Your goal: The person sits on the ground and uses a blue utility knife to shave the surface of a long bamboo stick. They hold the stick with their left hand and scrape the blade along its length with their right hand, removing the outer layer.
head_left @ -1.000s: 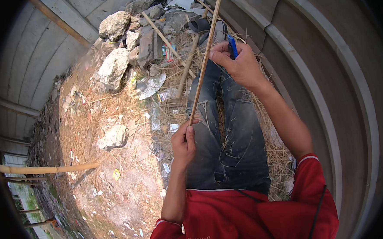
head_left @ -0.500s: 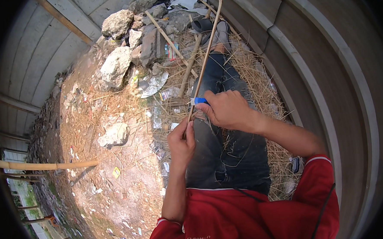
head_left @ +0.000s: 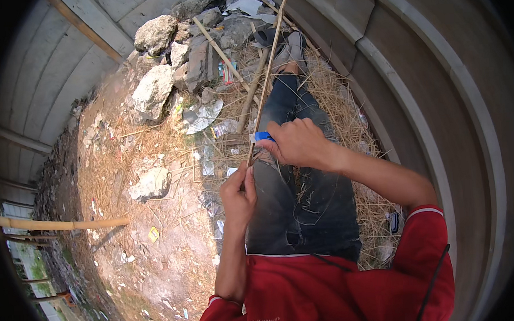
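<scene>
A long, thin wooden strip (head_left: 269, 67) slants up and away from my lap past my shoes. Its near end is pinched between the thumb and fingers of my left hand (head_left: 239, 191). My right hand (head_left: 304, 144) is wrapped round a blue-handled cutter knife (head_left: 264, 137), most of whose handle is hidden in the fist. The pale blade lies against the strip, a short way beyond my left fingertips. Beneath both hands are my outstretched legs in dark, torn jeans (head_left: 323, 209).
Large rocks (head_left: 152, 91) and loose sticks (head_left: 219, 55) lie ahead, among litter and dry straw (head_left: 366, 195). A corrugated wall (head_left: 428, 93) curves close along my right. From the left juts a bamboo pole (head_left: 68, 222), and a single stone (head_left: 150, 184) rests on the ground.
The strip and both hands have shifted slightly left in the picture, as has most of the scene. The grips look the same, with the blade still against the strip.
</scene>
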The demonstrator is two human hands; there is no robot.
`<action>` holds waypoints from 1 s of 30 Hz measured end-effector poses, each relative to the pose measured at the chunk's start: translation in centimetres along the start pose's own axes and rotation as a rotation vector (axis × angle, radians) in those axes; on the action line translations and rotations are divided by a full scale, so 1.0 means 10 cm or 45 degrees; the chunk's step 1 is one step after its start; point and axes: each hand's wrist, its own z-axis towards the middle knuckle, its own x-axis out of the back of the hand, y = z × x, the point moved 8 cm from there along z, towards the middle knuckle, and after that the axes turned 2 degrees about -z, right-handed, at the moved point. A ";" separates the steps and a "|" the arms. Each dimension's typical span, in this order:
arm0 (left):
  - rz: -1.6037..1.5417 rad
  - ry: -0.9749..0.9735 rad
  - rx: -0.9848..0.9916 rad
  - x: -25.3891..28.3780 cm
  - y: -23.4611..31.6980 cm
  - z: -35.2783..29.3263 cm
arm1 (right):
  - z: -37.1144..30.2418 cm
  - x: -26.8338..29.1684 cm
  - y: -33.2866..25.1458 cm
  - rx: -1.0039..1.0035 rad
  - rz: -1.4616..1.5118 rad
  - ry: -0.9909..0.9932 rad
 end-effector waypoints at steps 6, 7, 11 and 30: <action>0.002 0.019 0.044 0.08 -0.01 0.11 | 0.16 0.05 0.00 0.047 -0.026 0.123; -0.008 0.021 0.048 0.08 -0.01 0.12 | 0.19 0.05 0.00 0.051 -0.040 0.136; -0.026 0.057 0.059 0.13 -0.01 0.18 | 0.31 0.05 0.05 -0.033 -0.009 0.056; 0.034 -0.056 0.073 0.19 -0.11 -0.28 | 0.07 0.04 0.03 -0.078 -0.079 -0.087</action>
